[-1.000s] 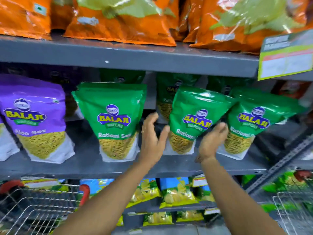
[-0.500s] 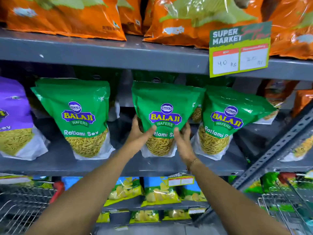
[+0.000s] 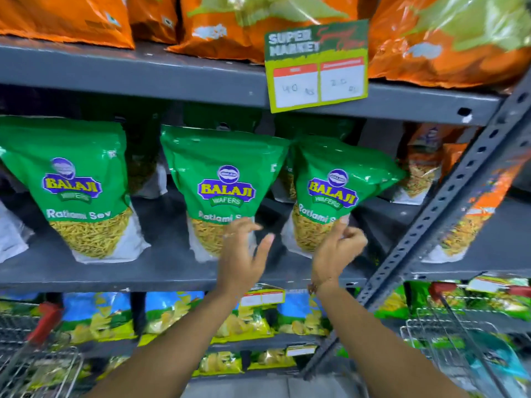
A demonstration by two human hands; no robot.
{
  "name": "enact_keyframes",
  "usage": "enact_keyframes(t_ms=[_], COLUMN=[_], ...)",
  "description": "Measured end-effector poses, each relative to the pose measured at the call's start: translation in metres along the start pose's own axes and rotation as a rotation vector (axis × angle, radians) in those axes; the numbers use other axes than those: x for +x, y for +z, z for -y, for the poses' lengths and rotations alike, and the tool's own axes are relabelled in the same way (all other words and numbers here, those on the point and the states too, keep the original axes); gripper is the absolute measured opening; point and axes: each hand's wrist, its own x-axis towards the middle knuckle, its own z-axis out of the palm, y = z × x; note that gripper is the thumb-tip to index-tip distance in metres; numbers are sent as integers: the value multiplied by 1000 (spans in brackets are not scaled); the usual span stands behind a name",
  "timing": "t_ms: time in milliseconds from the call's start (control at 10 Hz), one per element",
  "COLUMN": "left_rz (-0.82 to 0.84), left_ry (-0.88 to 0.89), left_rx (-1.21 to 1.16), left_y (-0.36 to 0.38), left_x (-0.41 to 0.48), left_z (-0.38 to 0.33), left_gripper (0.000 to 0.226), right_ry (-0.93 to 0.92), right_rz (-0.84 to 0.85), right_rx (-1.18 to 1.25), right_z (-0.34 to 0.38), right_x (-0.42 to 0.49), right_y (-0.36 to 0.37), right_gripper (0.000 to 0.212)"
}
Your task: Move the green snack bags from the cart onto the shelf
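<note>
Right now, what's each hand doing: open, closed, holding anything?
Left hand: open, fingers spread, against the lower front of the middle green bag, not gripping.
Right hand: fingers pinch the lower edge of the right green bag.

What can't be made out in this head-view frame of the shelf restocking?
- Rear row of green bags: mostly hidden by the front green bags and shadow; count unclear.
- Price tag figures: blurred.
- Cart: cut off by the left edge; contents unreadable.
- Right hand: motion-blurred; grip on the rightmost green bag uncertain.
- Left hand covers the middle bag's lower corner.
</note>
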Motion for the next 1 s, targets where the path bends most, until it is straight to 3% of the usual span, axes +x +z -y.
enact_keyframes(t_ms=[100,200,400,500,600,700,900,1000], left_rz=[232,242,18,80,451,561,509,351], left_ry=[-256,-742,-676,-678,-693,-672,-702,-599], left_rx=[-175,-506,-416,-411,-396,-289,-245,-108], left_y=[45,86,105,104,102,100,98,86], left_x=[30,89,104,92,65,50,43,30], left_z=[-29,-48,-42,-35,-13,-8,-17,-29], left_gripper=[59,80,59,67,80,78,84,85], right_ry=[31,79,141,182,316,346,351,211], right_rz=[-20,191,345,298,519,630,547,385], right_rx=[64,151,27,75,-21,-133,-189,-249], right_z=[13,29,46,39,5,-7,-1,-4], right_x=[45,112,147,138,108,91,86,64], right_y=[-4,6,6,6,-6,-17,-24,-28], right_gripper=[31,17,25,37,67,67,65,79])
